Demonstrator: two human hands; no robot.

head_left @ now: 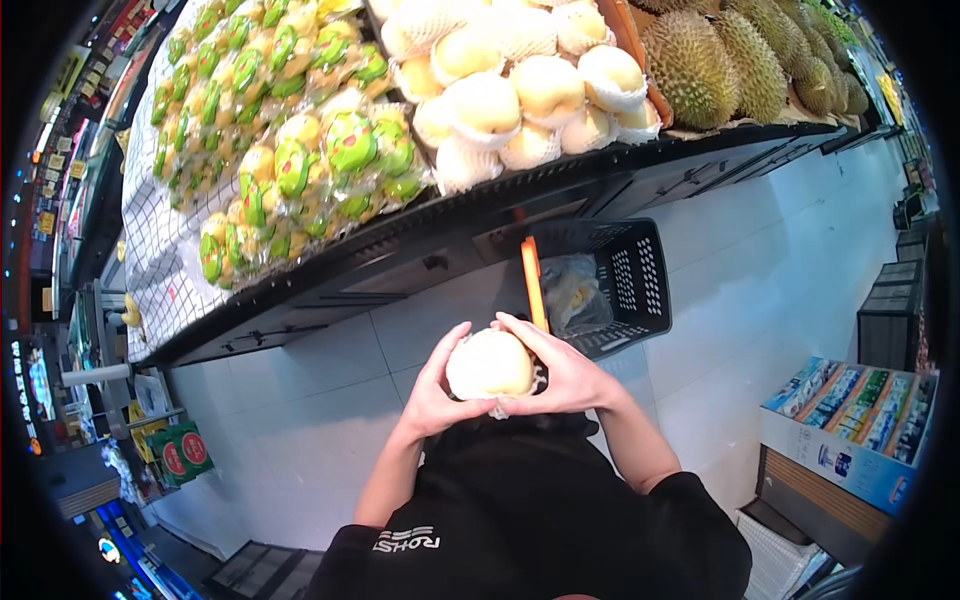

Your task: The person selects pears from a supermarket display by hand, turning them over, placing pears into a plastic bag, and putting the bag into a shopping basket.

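Left hand point(433, 398) and right hand point(562, 379) cup pale fruit point(490, 363) between them; apparent step: inspection; next move needs even pressure.

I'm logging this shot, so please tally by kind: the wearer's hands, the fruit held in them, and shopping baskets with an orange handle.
Left hand and right hand: 2
Held pale fruit: 1
Black basket with orange handle: 1
Total: 4
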